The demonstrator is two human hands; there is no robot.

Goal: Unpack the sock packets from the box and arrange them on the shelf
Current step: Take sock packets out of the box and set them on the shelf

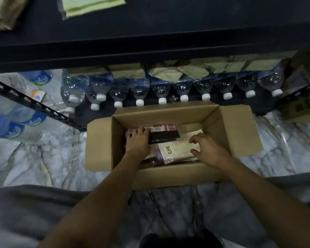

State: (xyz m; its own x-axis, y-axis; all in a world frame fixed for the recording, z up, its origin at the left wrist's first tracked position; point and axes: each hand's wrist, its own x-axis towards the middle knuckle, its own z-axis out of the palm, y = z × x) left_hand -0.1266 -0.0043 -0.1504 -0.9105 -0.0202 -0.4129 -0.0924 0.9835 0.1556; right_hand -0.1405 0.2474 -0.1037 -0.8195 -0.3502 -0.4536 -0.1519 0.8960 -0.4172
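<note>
Cream sock packet in box, touching right hand.

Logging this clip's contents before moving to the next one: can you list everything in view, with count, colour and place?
shelf: one, dark metal, across the top
box: one, brown cardboard, open on the marbled floor before the shelf
sock packets: several, cream, black and pink, lying inside the box
water bottles: at least ten, clear with white caps, in a row on the low shelf level
wrapped bottle packs: count unclear, blue labels, at left
green packet: one, pale green, on the upper level
left hand: on the packets at the box's left side
right hand: fingers curled over a cream one
</note>
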